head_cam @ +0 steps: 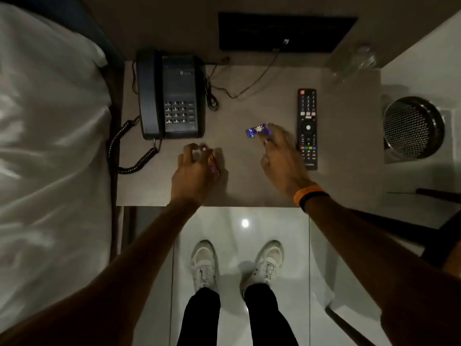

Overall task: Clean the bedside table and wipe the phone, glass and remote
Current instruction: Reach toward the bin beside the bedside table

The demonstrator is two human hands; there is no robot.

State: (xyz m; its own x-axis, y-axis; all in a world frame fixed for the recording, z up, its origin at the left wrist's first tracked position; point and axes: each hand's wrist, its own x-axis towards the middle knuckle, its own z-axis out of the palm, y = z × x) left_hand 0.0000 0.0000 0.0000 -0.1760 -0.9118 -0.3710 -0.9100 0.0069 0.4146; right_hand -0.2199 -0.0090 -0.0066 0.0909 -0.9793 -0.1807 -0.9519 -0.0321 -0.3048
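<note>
The grey bedside table holds a dark corded phone at its left, a black remote at its right and a clear glass in the far right corner. My left hand is closed on a small red wrapper near the table's front. My right hand pinches a blue wrapper just left of the remote.
A bed with white sheets lies along the left. A round metal mesh bin stands on the floor to the right. A dark wall panel with a trailing cable sits behind the table. My shoes are on white tiles.
</note>
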